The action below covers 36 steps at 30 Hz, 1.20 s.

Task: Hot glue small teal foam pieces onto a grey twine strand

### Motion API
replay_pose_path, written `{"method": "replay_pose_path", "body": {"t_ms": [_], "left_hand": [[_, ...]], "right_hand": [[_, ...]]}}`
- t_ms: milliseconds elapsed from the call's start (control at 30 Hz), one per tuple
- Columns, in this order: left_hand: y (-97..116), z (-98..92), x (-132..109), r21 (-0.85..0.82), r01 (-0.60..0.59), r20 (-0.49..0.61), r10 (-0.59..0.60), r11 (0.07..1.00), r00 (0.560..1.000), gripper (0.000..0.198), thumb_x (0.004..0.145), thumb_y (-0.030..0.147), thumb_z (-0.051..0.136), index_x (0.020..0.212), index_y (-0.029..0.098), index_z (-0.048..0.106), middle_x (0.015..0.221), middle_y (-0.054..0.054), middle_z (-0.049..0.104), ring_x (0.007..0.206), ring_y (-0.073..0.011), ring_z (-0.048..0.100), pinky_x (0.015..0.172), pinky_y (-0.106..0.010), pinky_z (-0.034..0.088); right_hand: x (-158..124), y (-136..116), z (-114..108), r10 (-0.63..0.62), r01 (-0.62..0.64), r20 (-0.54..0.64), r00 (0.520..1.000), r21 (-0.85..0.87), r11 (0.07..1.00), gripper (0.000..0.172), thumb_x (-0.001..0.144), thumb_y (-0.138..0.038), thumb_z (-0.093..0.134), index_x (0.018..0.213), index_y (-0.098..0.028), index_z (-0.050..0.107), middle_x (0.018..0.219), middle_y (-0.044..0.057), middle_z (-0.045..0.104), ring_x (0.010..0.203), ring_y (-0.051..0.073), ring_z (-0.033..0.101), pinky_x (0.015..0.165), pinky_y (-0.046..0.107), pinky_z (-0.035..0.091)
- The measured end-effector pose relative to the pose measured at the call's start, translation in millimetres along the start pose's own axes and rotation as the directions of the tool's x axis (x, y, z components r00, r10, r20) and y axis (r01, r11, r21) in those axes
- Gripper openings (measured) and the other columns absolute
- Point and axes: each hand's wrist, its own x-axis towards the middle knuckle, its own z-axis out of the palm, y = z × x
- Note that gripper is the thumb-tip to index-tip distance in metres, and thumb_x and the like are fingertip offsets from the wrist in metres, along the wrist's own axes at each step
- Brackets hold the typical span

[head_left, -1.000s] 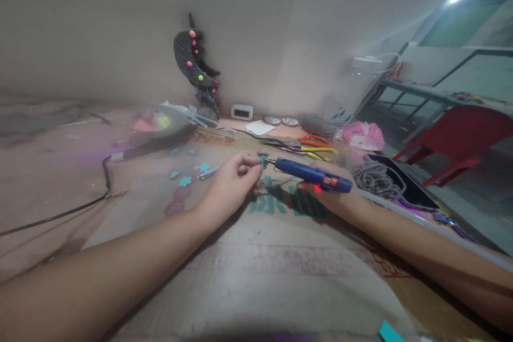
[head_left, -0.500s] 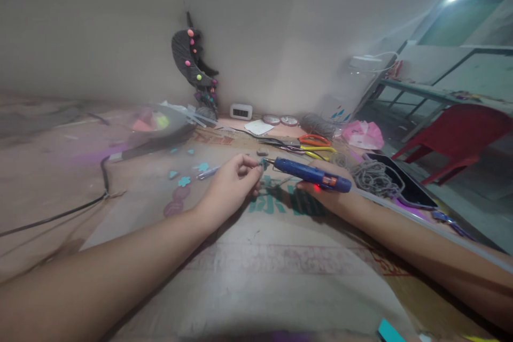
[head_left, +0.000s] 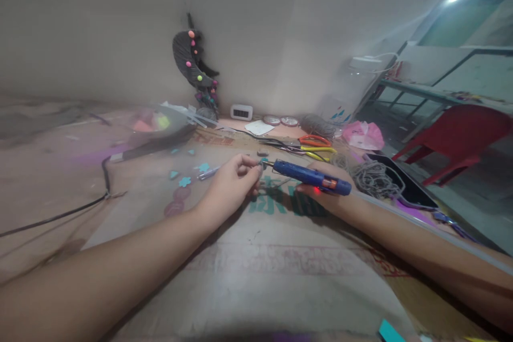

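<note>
Over the middle of the work surface, my left hand (head_left: 239,179) pinches a small teal piece (head_left: 262,163) between thumb and fingertips. My right hand (head_left: 320,192) is wrapped round a blue hot glue gun (head_left: 308,173), which shows a red light on its underside. The metal nozzle of the glue gun points left and meets, or nearly meets, the teal piece. Most of my right fingers are hidden behind the gun. Left of my left hand lie teal flower cutouts (head_left: 185,181) and a clear stick or pen (head_left: 208,173).
Orange-handled scissors (head_left: 315,141) and yellow-handled pliers (head_left: 318,150) lie beyond the glue gun. Grey yarn (head_left: 374,179) rests on a dark phone or tablet (head_left: 417,192) at right. A moon-shaped ornament (head_left: 188,59) leans near the wall, beside a small digital clock (head_left: 241,112).
The glue gun has shifted very slightly, its nozzle still at the teal piece. Both hands hold nearly the same pose.
</note>
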Motion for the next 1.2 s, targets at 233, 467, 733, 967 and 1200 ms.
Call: {"method": "replay_pose_path", "body": {"t_ms": [233,467,733,967,1200], "left_hand": [[2.2,0.6,-0.3,-0.052,0.03,-0.019,-0.031,0.998,0.999,0.017,0.081,0.029,0.064,0.086,0.018,0.053,0.057,0.006,0.056,0.049,-0.0093,0.055,0.052,-0.02,0.043],[-2.9,1.3,1.5,0.013,0.004,0.014,-0.004,1.0,1.0,0.016,0.081,0.031,0.063,0.084,0.018,0.054,0.062,0.005,0.057,0.048,-0.0082,0.048,0.046,-0.02,0.035],[-1.9,-1.0,1.7,0.203,-0.013,-0.017,0.016,0.979,1.0,0.02,0.082,0.037,0.062,0.084,0.018,0.058,0.06,0.004,0.052,0.056,-0.012,0.049,0.053,-0.023,0.035],[-9.3,-1.9,5.4,0.212,-0.039,-0.002,0.04,0.977,0.999,0.021,0.083,0.038,0.059,0.088,0.018,0.058,0.062,0.004,0.052,0.057,-0.0126,0.048,0.056,-0.025,0.035],[-14.6,-3.3,7.7,0.228,-0.032,0.005,0.031,0.973,0.999,0.023,0.084,0.04,0.058,0.091,0.018,0.057,0.061,0.004,0.051,0.058,-0.013,0.048,0.057,-0.026,0.035]], "right_hand": [[-0.8,-14.2,-17.3,0.018,-0.013,-0.013,1.0,0.288,0.958,0.018,0.088,-0.041,0.06,0.094,-0.025,0.065,0.089,0.003,0.072,0.079,0.019,0.067,0.072,0.033,0.054],[44.8,-21.2,-37.8,0.294,-0.274,-0.059,0.954,0.225,0.935,0.034,0.089,-0.052,0.057,0.091,-0.023,0.072,0.088,0.006,0.075,0.082,0.021,0.07,0.059,0.027,0.051],[126.4,26.6,-12.1,0.382,-0.379,0.076,0.921,-0.05,0.924,0.035,0.081,-0.048,0.067,0.093,-0.015,0.071,0.088,0.009,0.075,0.076,0.019,0.068,0.067,0.028,0.05],[164.9,83.7,41.5,0.367,-0.359,0.136,0.92,-0.079,0.93,0.033,0.084,-0.042,0.067,0.101,-0.014,0.073,0.092,0.009,0.076,0.085,0.019,0.069,0.075,0.026,0.051],[171.8,110.7,51.6,0.403,-0.36,0.215,0.889,-0.212,0.908,0.042,0.084,-0.05,0.066,0.094,-0.011,0.075,0.093,0.013,0.076,0.087,0.027,0.07,0.076,0.032,0.053]]}}
